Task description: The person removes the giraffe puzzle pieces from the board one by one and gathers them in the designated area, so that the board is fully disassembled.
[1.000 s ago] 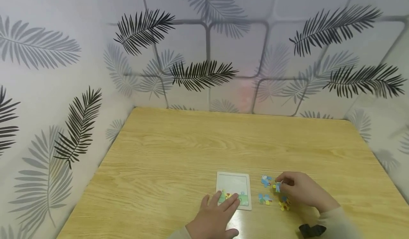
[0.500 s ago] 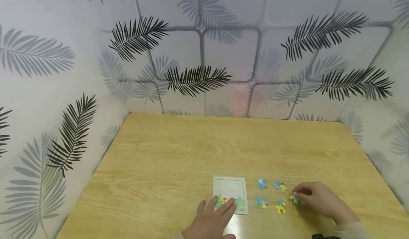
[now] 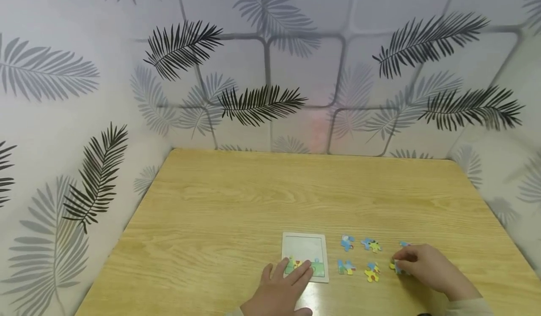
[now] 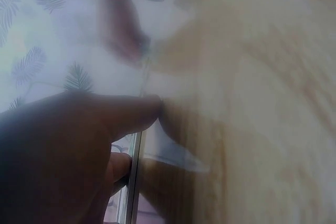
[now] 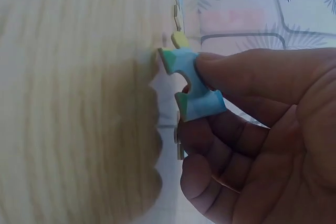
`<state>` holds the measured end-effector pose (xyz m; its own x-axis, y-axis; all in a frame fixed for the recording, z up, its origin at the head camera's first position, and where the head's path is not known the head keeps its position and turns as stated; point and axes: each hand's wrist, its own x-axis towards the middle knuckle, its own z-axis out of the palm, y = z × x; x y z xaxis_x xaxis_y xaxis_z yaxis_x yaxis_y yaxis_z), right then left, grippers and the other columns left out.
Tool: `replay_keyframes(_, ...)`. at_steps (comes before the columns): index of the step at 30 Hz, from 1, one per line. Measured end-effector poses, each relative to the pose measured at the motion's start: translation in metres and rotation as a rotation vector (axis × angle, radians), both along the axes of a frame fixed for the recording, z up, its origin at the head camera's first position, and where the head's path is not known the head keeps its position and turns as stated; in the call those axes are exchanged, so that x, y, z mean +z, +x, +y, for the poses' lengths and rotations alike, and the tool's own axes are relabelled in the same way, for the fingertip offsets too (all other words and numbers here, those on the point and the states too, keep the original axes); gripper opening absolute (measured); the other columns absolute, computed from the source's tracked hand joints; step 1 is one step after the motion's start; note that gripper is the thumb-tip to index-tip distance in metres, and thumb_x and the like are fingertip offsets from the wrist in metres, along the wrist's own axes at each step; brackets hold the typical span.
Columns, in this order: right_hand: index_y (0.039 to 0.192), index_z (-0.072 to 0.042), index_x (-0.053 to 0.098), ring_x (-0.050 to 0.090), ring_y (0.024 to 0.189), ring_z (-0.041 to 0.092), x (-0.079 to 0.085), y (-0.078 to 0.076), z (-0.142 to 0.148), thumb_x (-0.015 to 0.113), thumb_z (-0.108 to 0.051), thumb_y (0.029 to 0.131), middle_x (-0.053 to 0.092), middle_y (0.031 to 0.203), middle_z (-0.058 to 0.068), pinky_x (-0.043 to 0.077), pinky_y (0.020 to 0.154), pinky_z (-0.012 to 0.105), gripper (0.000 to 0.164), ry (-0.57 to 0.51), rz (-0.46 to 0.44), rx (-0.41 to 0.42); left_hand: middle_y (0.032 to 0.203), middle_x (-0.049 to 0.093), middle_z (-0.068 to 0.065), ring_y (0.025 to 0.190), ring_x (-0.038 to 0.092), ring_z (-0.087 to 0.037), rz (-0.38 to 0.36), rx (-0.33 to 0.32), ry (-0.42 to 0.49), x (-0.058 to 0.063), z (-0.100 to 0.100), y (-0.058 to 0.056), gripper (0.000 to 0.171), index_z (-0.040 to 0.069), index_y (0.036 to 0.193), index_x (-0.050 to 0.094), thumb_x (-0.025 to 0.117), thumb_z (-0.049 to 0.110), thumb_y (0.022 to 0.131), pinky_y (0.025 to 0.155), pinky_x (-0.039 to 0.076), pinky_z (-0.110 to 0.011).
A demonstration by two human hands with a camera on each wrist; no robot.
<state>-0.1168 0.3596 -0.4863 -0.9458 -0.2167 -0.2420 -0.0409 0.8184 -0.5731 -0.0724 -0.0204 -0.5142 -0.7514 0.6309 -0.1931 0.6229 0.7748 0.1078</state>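
Observation:
In the head view my left hand (image 3: 281,288) rests its spread fingers on the lower part of a white-framed puzzle board (image 3: 303,245), over a green and yellow strip of picture. In the left wrist view the thumb (image 4: 131,114) lies by the edge of the board. To the right, my right hand (image 3: 431,269) pinches a blue puzzle piece (image 5: 197,87) with green corners and a yellow knob between thumb and fingers. The right wrist view has that piece tilted up, close over the tabletop.
Loose puzzle pieces lie between the hands: blue and white (image 3: 347,242), blue and yellow (image 3: 371,245), blue-green (image 3: 346,267) and mostly yellow (image 3: 372,272). Another blue piece (image 3: 404,244) shows behind the right hand. Patterned walls bound the wooden table (image 3: 253,189).
My right hand has moved to the right with the pinched piece, out from among the loose pieces, uncovering some of them. The left hand stays on the board. The head view has shifted slightly.

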Motion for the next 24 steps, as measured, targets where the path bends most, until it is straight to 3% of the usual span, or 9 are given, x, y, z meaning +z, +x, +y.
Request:
replay_keyframes(8,0.098,-0.010,0.076,0.066,0.088,0.018,-0.004,0.001,-0.003,0.072,-0.018,0.091,0.075,0.095,0.000,0.053,0.076,0.039,0.011,0.066,0.071,-0.025,0.166,0.023,0.012,0.141,0.037,-0.033,0.022,-0.004,0.021,-0.002,-0.002,0.000,0.078,0.024,0.157,0.036,0.046,0.069,0.095,0.101,0.040,-0.062)
replay_keyframes(14,0.097,-0.007,0.074,0.067,0.092,0.025,-0.006,0.001,-0.004,0.073,-0.013,0.089,0.073,0.095,0.001,0.054,0.079,0.045,0.010,0.061,0.061,-0.030,0.165,0.024,0.011,0.141,0.038,-0.033,0.025,0.001,0.031,-0.001,-0.004,0.001,0.078,0.023,0.157,0.036,0.050,0.067,0.094,0.101,0.040,-0.062)
replay_keyframes(18,0.097,-0.008,0.073,0.068,0.095,0.029,-0.007,0.002,-0.003,0.071,-0.012,0.090,0.072,0.096,0.001,0.054,0.082,0.050,0.008,0.051,0.054,-0.028,0.166,0.021,0.012,0.143,0.035,-0.034,-0.023,0.015,0.039,0.003,-0.004,0.002,0.078,0.023,0.158,0.034,0.051,0.065,0.095,0.103,0.038,-0.063)
replay_keyframes(24,0.099,-0.010,0.072,0.064,0.087,0.017,0.000,0.002,-0.013,0.068,-0.022,0.095,0.069,0.092,-0.003,0.054,0.075,0.039,0.013,0.049,0.080,-0.026,0.166,0.022,0.012,0.143,0.035,-0.035,-0.020,0.008,0.055,0.004,-0.003,0.002,0.076,0.024,0.158,0.034,0.052,0.063,0.095,0.103,0.038,-0.063)
